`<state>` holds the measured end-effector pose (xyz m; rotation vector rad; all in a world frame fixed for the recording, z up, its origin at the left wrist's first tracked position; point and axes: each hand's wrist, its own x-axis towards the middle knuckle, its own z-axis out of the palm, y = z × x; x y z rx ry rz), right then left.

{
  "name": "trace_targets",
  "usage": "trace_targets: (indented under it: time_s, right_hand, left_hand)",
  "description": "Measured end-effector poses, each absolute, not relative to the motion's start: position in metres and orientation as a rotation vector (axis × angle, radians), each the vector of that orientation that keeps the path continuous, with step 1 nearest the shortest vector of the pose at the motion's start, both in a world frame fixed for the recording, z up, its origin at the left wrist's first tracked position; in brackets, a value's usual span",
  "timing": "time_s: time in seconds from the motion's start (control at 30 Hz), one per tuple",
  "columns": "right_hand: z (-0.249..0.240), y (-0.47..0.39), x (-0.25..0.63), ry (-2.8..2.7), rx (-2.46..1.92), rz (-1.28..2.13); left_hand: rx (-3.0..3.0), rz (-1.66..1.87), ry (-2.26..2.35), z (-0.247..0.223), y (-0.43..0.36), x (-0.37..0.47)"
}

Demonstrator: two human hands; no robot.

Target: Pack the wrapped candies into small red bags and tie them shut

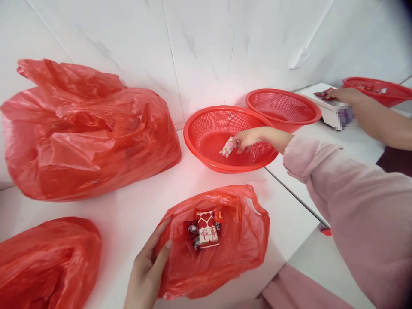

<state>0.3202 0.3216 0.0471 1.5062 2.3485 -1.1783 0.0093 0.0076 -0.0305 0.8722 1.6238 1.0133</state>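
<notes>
My left hand [150, 262] grips the left edge of a red plastic bag [244, 244], thumb inside the rim. In the bag lie a white-and-red wrapped packet [208, 231] with hearts and characters, and several small dark and red wrapped candies [193, 227]. My right hand [247, 139], in a pink sleeve, reaches into a red perforated plastic basket [206, 165]. Its fingers are closed on the end of a pink-and-white wrapped candy [227, 147] near the basket floor. Some of the fingertips are hard to make out.
Large red bags stand at the left, one full [93, 141] and one in front [86, 240]. A second red basket [283, 122] sits behind. Further right, another person's hand [344, 95] holds red packets over a white scale [328, 113], beside a third basket [383, 98].
</notes>
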Motion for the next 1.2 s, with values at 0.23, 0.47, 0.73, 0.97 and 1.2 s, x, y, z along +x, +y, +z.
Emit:
trace_targets:
  time_s: [0.23, 0.47, 0.73, 0.97, 1.2]
  right_hand:
    - [0.099, 0.225, 0.287, 2.644, 0.942, -1.753]
    - [0.075, 0.131, 0.247, 2.744, 0.992, -1.376]
    - [0.051, 0.129, 0.254, 2.832, 0.959, -1.103]
    - [0.091, 0.188, 0.277, 2.958, 1.225, -1.085]
    - [0.044, 0.306, 0.293, 2.558, 1.47, -0.141]
  left_hand:
    - [0.897, 1.015, 1.63, -0.024, 0.007, 0.012]
    - [0.91, 1.053, 1.571, -0.02, 0.005, 0.014]
    - [0.945, 1.043, 1.586, -0.016, 0.004, 0.016]
    - [0.939, 1.056, 1.583, -0.017, 0.004, 0.017]
    - [0.904, 1.081, 1.607, -0.016, 0.005, 0.019]
